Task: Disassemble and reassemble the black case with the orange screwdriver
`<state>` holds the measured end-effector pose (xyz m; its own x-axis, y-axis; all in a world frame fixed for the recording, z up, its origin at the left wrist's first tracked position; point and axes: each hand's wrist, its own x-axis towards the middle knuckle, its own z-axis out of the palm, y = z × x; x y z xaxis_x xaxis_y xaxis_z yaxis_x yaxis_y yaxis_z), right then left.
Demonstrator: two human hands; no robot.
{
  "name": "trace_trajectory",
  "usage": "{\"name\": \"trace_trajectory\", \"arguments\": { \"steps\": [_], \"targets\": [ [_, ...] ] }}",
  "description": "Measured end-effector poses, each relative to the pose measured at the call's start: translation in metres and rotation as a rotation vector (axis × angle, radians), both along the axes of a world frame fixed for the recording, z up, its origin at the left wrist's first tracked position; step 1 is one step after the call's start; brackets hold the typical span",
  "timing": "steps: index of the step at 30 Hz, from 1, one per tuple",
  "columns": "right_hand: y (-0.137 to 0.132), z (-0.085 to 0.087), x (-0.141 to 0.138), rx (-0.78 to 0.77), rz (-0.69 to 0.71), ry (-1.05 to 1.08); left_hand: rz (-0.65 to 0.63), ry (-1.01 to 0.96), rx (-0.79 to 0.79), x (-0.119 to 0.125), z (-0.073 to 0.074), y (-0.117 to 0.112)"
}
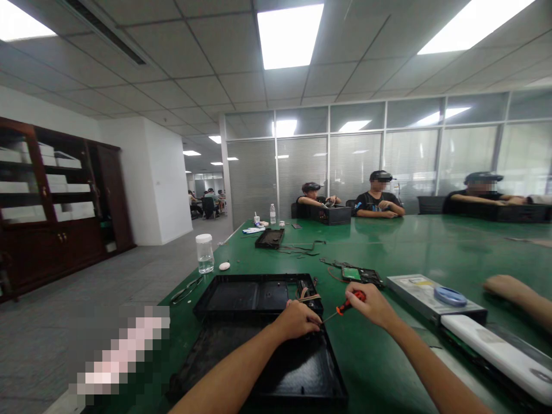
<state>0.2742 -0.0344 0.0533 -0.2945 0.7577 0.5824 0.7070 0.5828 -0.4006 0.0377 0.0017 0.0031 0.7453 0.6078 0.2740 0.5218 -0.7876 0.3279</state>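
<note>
The right hand grasps a red-and-black screwdriver, tip near the corner of a shallow, glossy black plastic case on the green table; the left hand's grip there cannot be told. A grey metal box's label is unreadable.

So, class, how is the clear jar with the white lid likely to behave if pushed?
The clear jar could tip if pushed near its white lid, being taller than wide. Its smooth-looking sides may feel slippery. What looks like clear liquid low inside would likely slosh.
</note>
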Motion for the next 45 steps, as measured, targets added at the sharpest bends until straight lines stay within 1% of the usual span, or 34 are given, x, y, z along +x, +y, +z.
{"name": "trace_trajectory", "arguments": {
  "steps": [5, 16, 18, 21, 22, 24, 27, 29, 30, 32, 34, 35, 36, 37, 40, 41, 44, 45],
  "targets": [
    [-0.005, -0.002, -0.005, 0.027, 0.016, -0.099, -0.005, -0.01, 0.028, -0.001, -0.003, -0.002],
    [-0.006, -0.004, -0.007, 0.035, 0.002, -0.059, 0.009, 0.019, 0.031, -0.001, 0.0, -0.008],
    [-0.007, -0.003, -0.008, 0.042, -0.02, -0.069, 0.009, 0.017, 0.03, 0.0, 0.001, -0.008],
    [-0.012, 0.0, -0.011, 0.075, -0.101, -0.143, 0.016, 0.018, 0.014, 0.001, 0.0, -0.008],
    [-0.015, 0.002, -0.013, 0.09, -0.119, -0.18, 0.016, 0.01, 0.012, 0.001, -0.001, -0.008],
    [-0.023, 0.006, -0.016, 0.111, -0.105, -0.236, 0.01, -0.014, 0.016, 0.002, -0.002, -0.007],
    [-0.032, 0.013, -0.026, 0.106, -0.047, -0.211, 0.0, -0.03, 0.03, 0.003, -0.004, -0.006],
    [-0.035, 0.019, -0.032, 0.106, -0.037, -0.204, 0.001, -0.019, 0.035, 0.004, -0.004, -0.005],
    [-0.035, 0.021, -0.035, 0.115, -0.043, -0.235, 0.004, -0.013, 0.036, 0.004, -0.005, -0.005],
    [-0.035, 0.027, -0.039, 0.142, -0.095, -0.353, 0.014, -0.001, 0.041, 0.005, -0.005, -0.004],
    [-0.034, 0.033, -0.041, 0.157, -0.203, -0.468, 0.024, 0.007, 0.045, 0.005, -0.006, -0.004],
    [-0.034, 0.037, -0.042, 0.151, -0.243, -0.504, 0.021, 0.01, 0.046, 0.005, -0.006, -0.004],
    [-0.034, 0.04, -0.042, 0.135, -0.254, -0.519, 0.014, 0.011, 0.046, 0.005, -0.006, -0.004],
    [-0.034, 0.043, -0.042, 0.11, -0.229, -0.516, 0.005, 0.011, 0.047, 0.004, -0.006, -0.005],
    [-0.033, 0.051, -0.044, 0.001, -0.055, -0.49, -0.01, 0.002, 0.053, 0.002, -0.006, -0.005],
    [-0.032, 0.053, -0.045, -0.028, -0.047, -0.495, -0.01, -0.002, 0.056, 0.002, -0.006, -0.005],
    [-0.029, 0.055, -0.048, -0.059, -0.151, -0.52, -0.032, -0.017, 0.056, -0.001, -0.007, -0.006],
    [-0.028, 0.055, -0.049, -0.062, -0.151, -0.51, -0.045, -0.024, 0.054, -0.002, -0.007, -0.007]
  ]
}}
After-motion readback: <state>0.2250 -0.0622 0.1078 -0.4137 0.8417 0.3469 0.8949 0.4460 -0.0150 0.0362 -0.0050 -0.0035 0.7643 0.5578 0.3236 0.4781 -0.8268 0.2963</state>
